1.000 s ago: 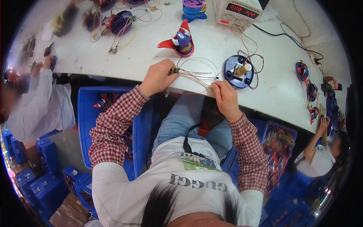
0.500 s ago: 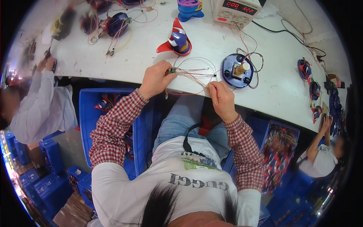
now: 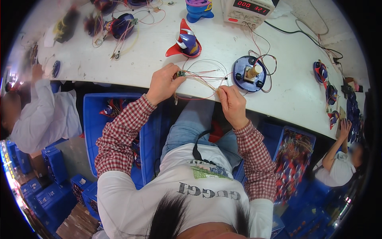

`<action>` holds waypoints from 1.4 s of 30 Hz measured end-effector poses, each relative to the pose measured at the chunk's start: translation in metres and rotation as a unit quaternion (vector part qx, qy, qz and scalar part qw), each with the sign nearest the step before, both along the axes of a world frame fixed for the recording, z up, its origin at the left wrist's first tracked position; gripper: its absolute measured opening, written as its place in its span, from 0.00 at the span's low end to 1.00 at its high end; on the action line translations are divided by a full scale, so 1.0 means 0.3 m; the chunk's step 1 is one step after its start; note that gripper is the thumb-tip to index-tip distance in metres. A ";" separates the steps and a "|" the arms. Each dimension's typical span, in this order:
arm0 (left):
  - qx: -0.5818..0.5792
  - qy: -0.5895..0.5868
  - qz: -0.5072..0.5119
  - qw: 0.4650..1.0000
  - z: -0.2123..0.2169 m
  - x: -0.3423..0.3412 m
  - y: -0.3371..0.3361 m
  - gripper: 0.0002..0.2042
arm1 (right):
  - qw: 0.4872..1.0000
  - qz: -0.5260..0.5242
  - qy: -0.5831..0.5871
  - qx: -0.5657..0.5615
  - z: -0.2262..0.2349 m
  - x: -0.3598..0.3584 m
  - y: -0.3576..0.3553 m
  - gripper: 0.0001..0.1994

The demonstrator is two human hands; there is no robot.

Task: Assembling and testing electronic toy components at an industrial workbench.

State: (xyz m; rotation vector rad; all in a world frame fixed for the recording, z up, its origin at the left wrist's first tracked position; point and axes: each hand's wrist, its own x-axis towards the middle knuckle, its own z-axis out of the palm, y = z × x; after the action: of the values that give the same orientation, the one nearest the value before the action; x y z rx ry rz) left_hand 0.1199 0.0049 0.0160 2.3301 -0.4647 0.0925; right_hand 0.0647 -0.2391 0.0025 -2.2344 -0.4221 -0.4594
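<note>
Right hand (image 3: 234,104): has shifted slightly toward your left hand (image 3: 164,83) since the earliest frame, and a little away from the round violet-blue base (image 3: 242,71).
Wire bundle (image 3: 199,76): spans a shorter gap between your hands; judged as a small adjustment within the same step, not a new one.
Left grip: thumb and fingers pinched on the small green circuit board (image 3: 181,74), over the near edge of the white worktop (image 3: 290,93).
Right grip: fingertips pinched on the far end of the bundle; whether on one lead or several cannot be told at this size.
Hand spacing: apart, linked only by the wires.
Dark oval part (image 3: 56,69): lies on the worktop, now clear of the co-worker (image 3: 47,113) at your left.
Power supply (image 3: 246,11): stands at the back, display lit red; its last digit has changed.
Horned toy shell (image 3: 190,44): red and purple, upright just beyond the board, near the looped wires.
Obstruction: the base and its trailing leads sit just beside your right fingers; in judgement, loose loops could snag there.
Blue crate (image 3: 90,123): beneath your left forearm, toy parts inside.
Wired toy parts (image 3: 123,26): spread at the far left, well apart from your hands.
</note>
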 end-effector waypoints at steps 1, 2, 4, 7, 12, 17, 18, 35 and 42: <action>0.000 0.000 0.001 1.000 -0.002 0.001 0.000 0.07 | 1.000 0.000 0.002 -0.001 0.001 0.000 0.000 0.05; 0.000 -0.001 0.001 1.000 -0.004 0.002 0.001 0.07 | 1.000 0.000 0.004 -0.002 0.002 -0.001 0.001 0.05; -0.001 -0.002 0.002 1.000 -0.004 0.002 0.002 0.07 | 1.000 0.000 0.006 -0.004 0.003 -0.001 0.002 0.05; -0.011 0.012 0.009 1.000 0.001 0.000 0.002 0.08 | 1.000 0.003 0.013 0.002 0.003 0.004 0.004 0.05; -0.007 0.013 0.015 1.000 -0.003 0.001 0.000 0.09 | 1.000 0.000 0.016 -0.020 -0.001 0.007 0.007 0.06; -0.055 -0.049 0.028 0.997 0.002 -0.007 -0.009 0.09 | 0.995 -0.003 0.093 0.046 0.044 0.011 0.001 0.06; -0.071 -0.069 0.032 0.995 0.005 -0.010 -0.014 0.09 | 0.990 -0.004 0.120 0.071 0.058 0.011 0.000 0.06; -0.506 0.414 0.073 0.753 -0.023 -0.298 -0.266 0.08 | 0.885 0.054 0.336 0.318 0.110 -0.095 0.029 0.07; -0.502 0.417 0.060 0.756 -0.043 -0.296 -0.238 0.07 | 0.979 0.121 0.135 0.092 0.088 -0.091 0.008 0.07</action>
State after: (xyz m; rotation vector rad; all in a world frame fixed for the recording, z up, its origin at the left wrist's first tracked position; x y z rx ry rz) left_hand 0.0312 -0.0665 0.0030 1.1240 0.1946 -0.5087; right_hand 0.0373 -0.2366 0.0290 -1.9981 -0.4797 -0.0617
